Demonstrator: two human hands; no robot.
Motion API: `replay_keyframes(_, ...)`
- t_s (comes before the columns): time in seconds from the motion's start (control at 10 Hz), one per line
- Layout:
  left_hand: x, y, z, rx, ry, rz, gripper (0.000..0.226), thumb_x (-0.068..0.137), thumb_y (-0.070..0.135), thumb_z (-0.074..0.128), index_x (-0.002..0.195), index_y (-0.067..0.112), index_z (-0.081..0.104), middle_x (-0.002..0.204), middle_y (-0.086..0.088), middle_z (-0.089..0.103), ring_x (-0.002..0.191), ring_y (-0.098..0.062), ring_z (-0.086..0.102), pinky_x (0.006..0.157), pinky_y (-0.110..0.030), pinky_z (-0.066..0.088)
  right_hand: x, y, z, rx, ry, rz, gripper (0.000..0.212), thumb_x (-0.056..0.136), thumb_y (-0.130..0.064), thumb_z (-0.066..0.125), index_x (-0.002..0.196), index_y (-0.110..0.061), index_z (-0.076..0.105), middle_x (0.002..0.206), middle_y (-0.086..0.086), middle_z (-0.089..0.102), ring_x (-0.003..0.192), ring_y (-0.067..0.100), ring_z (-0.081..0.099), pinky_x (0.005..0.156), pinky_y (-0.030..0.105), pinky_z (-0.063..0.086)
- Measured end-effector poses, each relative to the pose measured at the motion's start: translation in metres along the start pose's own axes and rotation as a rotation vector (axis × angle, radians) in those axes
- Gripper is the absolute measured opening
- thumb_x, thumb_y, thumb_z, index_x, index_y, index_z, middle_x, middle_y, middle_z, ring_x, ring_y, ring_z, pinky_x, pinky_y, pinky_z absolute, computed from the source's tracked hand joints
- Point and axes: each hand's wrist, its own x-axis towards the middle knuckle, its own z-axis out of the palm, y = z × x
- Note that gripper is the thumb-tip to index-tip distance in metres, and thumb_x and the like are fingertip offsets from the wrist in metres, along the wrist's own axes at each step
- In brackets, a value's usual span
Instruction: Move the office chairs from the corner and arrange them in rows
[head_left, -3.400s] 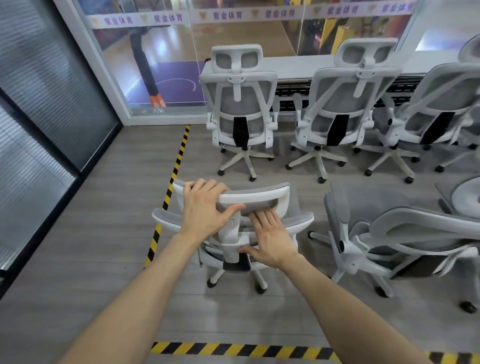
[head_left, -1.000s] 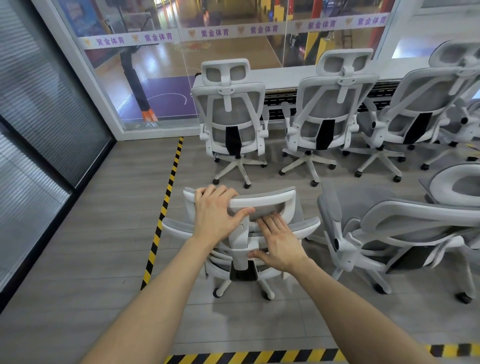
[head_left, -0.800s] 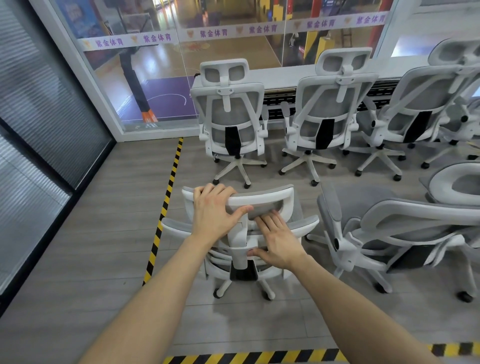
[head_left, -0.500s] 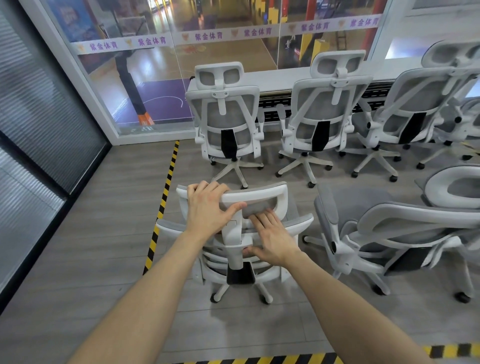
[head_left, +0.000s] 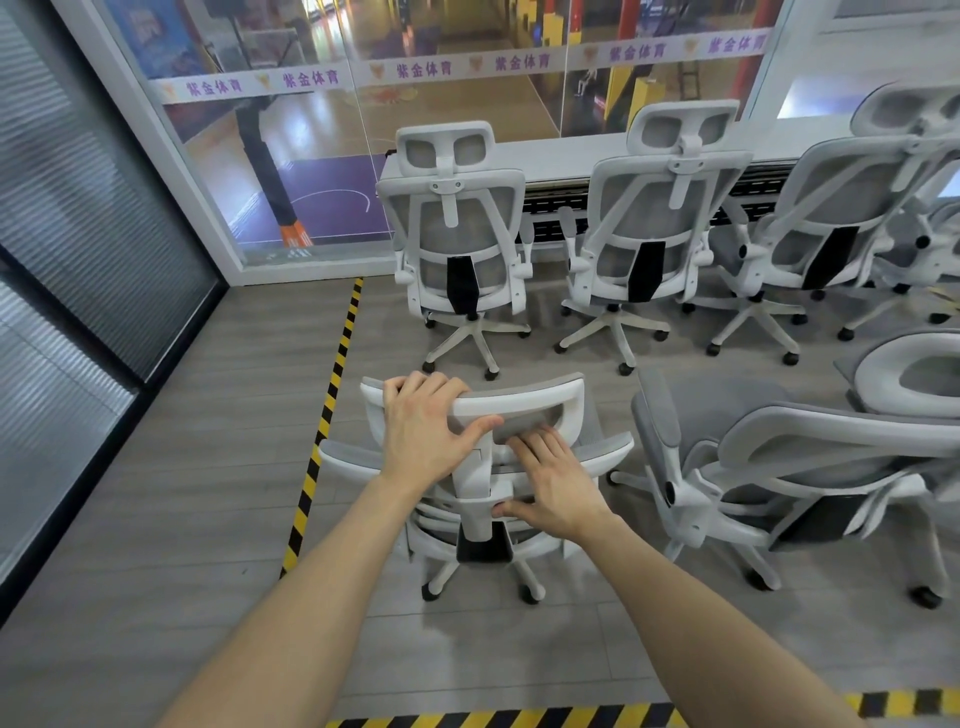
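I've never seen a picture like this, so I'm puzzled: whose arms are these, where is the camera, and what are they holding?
No machine here: the arms belong to a person wearing a camera on the head, so you see what they see, looking down. The left hand grips the headrest of a white office chair; the right hand lies flat on its back. More chairs stand in a row by the window. Yellow-black tape marks the grey floor.

Grey plank floor (head_left: 156, 467), yellow-black tape (head_left: 332, 384), glass wall (head_left: 311, 156).
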Motion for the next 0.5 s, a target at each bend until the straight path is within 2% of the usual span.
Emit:
replay_keyframes(0.1, -0.006, 0.003, -0.004, -0.004, -0.020, -0.017, 0.060, 0.093, 0.089, 0.058, 0.103, 0.031, 0.070, 0.102, 0.014, 0.066, 0.099, -0.015, 0.055, 0.100, -0.045, 0.040, -0.005, -0.004, 0.001, 0.001, 0.003, 0.013, 0.114, 0.082, -0.094, 0.054, 0.166, -0.019, 0.035, 0.162, 0.002, 0.039, 0.161, 0.031, 0.022, 0.138, 0.046, 0.010)
replay_keyframes(0.2, -0.009, 0.003, -0.011, -0.002, -0.061, -0.009, 0.061, 0.094, 0.087, 0.055, 0.113, 0.031, 0.071, 0.109, 0.014, 0.067, 0.104, -0.015, 0.056, 0.102, -0.044, 0.040, -0.010, -0.014, -0.011, 0.035, -0.009, 0.038, 0.105, 0.085, -0.080, 0.064, 0.166, -0.019, 0.035, 0.165, 0.001, 0.037, 0.163, 0.029, 0.021, 0.138, 0.047, 0.013)
replay_keyframes(0.3, -0.013, -0.005, -0.013, 0.007, -0.104, 0.012, 0.061, 0.096, 0.084, 0.053, 0.125, 0.032, 0.070, 0.117, 0.013, 0.067, 0.111, -0.016, 0.057, 0.106, -0.044, 0.039, -0.032, -0.020, -0.030, 0.141, 0.013, 0.073, 0.077, 0.095, -0.056, 0.070, 0.157, -0.015, 0.049, 0.166, 0.005, 0.042, 0.159, 0.025, 0.032, 0.137, 0.044, 0.017)
replay_keyframes(0.4, -0.009, -0.008, -0.023, -0.036, -0.135, 0.050, 0.058, 0.098, 0.075, 0.056, 0.133, 0.030, 0.068, 0.126, 0.011, 0.068, 0.120, -0.018, 0.060, 0.113, -0.043, 0.038, -0.076, -0.028, -0.072, 0.249, 0.110, 0.232, 0.043, 0.103, -0.044, 0.069, 0.138, -0.019, 0.071, 0.148, -0.009, 0.061, 0.138, 0.013, 0.056, 0.120, 0.040, 0.046)
replay_keyframes(0.5, -0.017, -0.020, -0.032, -0.129, -0.099, 0.115, 0.056, 0.100, 0.061, 0.066, 0.144, 0.027, 0.064, 0.145, 0.007, 0.064, 0.136, -0.018, 0.057, 0.123, -0.044, 0.036, -0.128, -0.033, -0.151, 0.251, 0.410, 0.328, 0.025, 0.099, -0.042, 0.074, 0.117, -0.025, 0.081, 0.125, -0.022, 0.068, 0.112, 0.001, 0.067, 0.099, 0.040, 0.059)
